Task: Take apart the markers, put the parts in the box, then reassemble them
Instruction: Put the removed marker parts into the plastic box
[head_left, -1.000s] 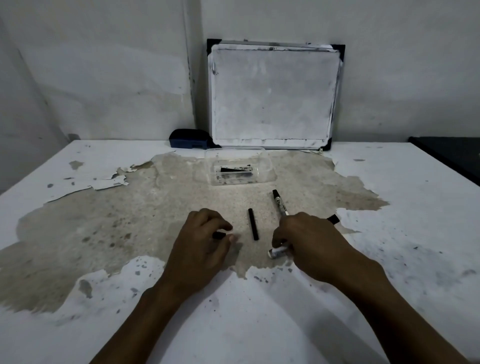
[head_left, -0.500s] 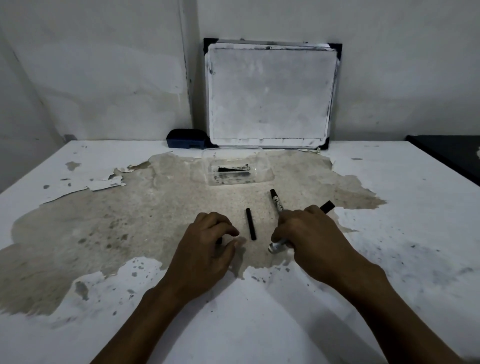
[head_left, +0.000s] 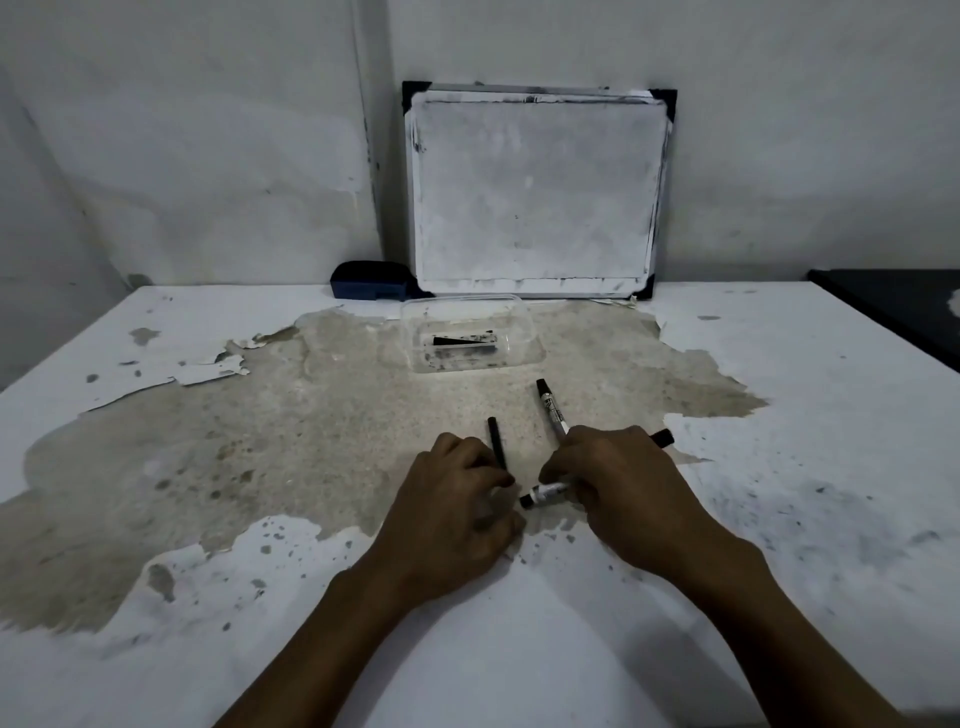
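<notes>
On the marker (head_left: 552, 407) barrel, printed black label text is unreadable.

Whiteboard (head_left: 537, 189) leans upright against far wall (head_left: 208, 130), smudged, black corner caps. Dark blue eraser (head_left: 370, 281) just left of its lower corner, at the wall. Table (head_left: 805, 467) white, paint peeled to a wide tan patch mid-surface; loose flakes far left. Dark object (head_left: 898, 312) at far right edge.

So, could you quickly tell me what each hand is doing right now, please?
Left hand: closed on a thin black rod.
Right hand: closed on a marker body.
</notes>
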